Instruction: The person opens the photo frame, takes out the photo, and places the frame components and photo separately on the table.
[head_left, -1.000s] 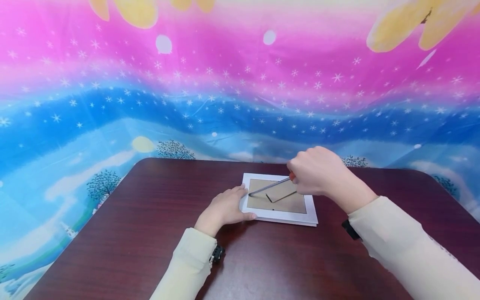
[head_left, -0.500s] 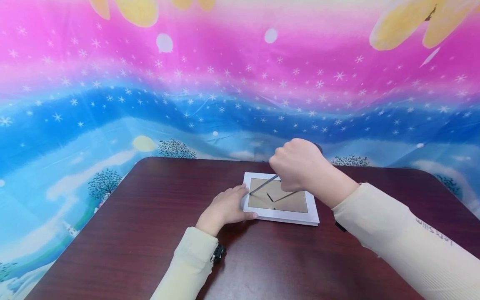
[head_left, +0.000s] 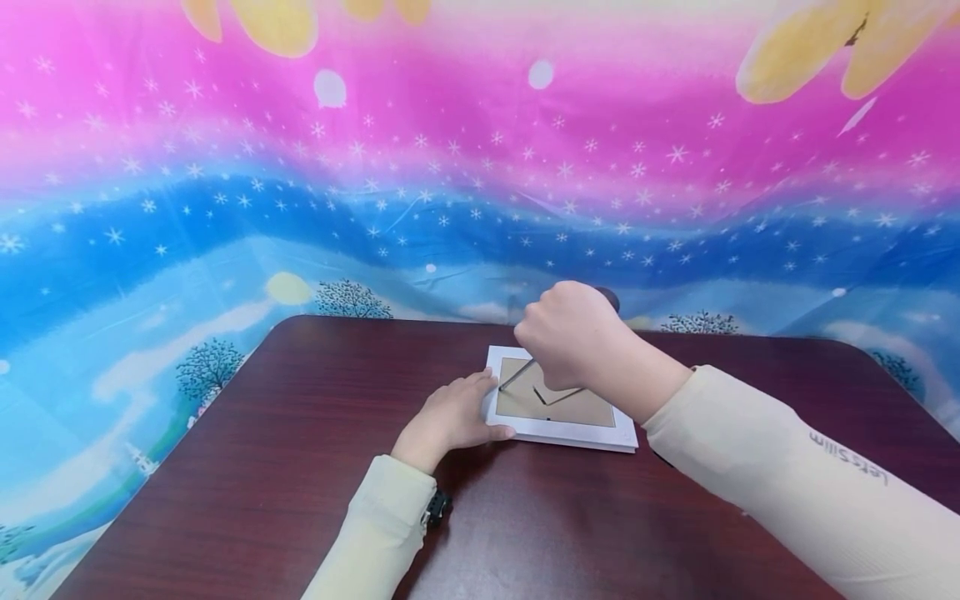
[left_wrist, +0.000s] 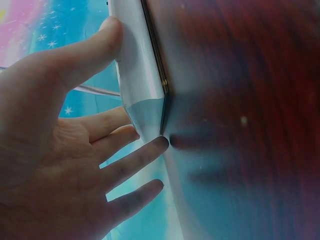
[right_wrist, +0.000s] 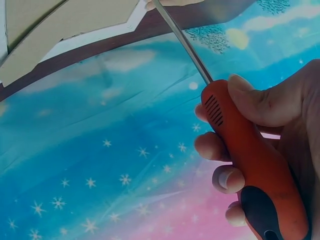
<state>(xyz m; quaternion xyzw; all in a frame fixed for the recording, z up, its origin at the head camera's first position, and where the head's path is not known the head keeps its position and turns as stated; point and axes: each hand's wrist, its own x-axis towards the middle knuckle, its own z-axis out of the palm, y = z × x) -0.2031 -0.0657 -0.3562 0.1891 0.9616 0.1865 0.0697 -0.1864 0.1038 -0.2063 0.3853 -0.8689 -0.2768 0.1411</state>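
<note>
A white picture frame (head_left: 570, 437) lies back-down on the table, its tan backing board (head_left: 581, 410) facing up. A stand flap in the board shows as a thin dark slit. My right hand (head_left: 577, 333) grips the orange-and-black handle of a screwdriver (right_wrist: 250, 145), fingers curled round it and thumb along its side. The slanted metal shaft (head_left: 516, 377) reaches to the board's left edge, its tip at the inner border. My left hand (head_left: 450, 412) rests against the frame's near left corner. Its thumb (left_wrist: 110, 37) touches the near side; the straight fingers spread along the left side.
The dark wooden table (head_left: 300, 483) has rounded far corners. Behind it hangs a pink and blue cloth (head_left: 450, 183) printed with snowflakes and trees. A black band (head_left: 435, 507) sits on my left wrist.
My right hand has moved left over the frame, swinging the screwdriver's handle while its tip stays at the left edge. My left hand and the frame hold their places.
</note>
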